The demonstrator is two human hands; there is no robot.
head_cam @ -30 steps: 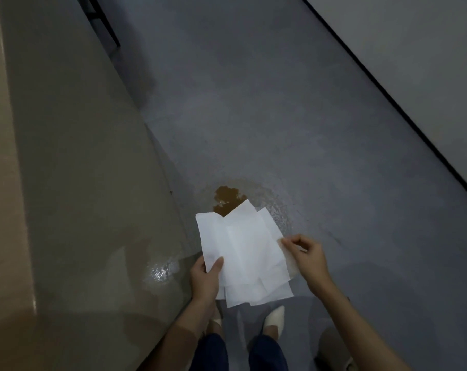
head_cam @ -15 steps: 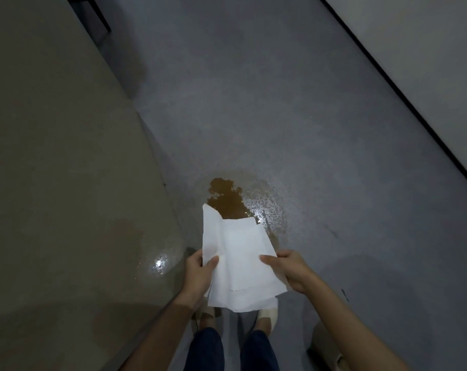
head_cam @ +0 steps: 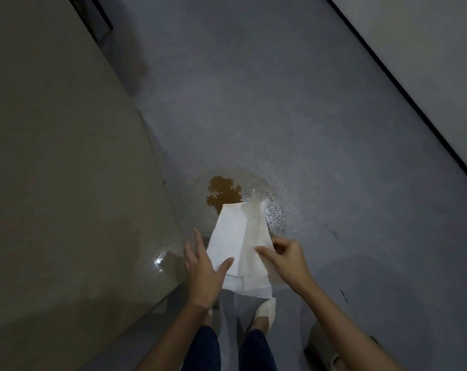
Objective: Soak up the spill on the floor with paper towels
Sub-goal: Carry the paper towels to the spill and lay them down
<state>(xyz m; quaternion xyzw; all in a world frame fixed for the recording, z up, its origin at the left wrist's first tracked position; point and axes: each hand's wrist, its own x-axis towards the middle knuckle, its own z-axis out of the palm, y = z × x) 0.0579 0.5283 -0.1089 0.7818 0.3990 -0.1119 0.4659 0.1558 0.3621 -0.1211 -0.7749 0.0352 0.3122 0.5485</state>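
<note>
While the paper towels (head_cam: 239, 245) hang over the near edge of the spill (head_cam: 223, 192), both hands have them at the lower end. Left hand (head_cam: 203, 274): fingers spread flat along the left edge, thumb pressed across the front sheet, a loose grip grasping the towels. Right hand (head_cam: 286, 259): fingers curled, pinching the right edge of the towels.

Towels: several thin white sheets, overlapped, not squared up. Judged very light, limp, no stiffness; far corners flop and curl. Likely to tear once wet. Best held by the dry near corners, then laid flat and pressed from above.

Spill: brown patch on the grey floor (head_cam: 307, 116), ringed by a wider clear wet sheen. Lies just ahead of the feet, beside the glossy bench (head_cam: 66, 156) on the left. Wet floor probably slippery underfoot.

Hard to make out:
- whether the far edge of the towels touches the liquid or hangs just above it
- how many sheets
- near part of the spill, hidden behind the towels
- right shoe (head_cam: 265, 310) partly shown, left shoe mostly hidden by the arm
- dim object at lower right, cut off, unidentified
</note>
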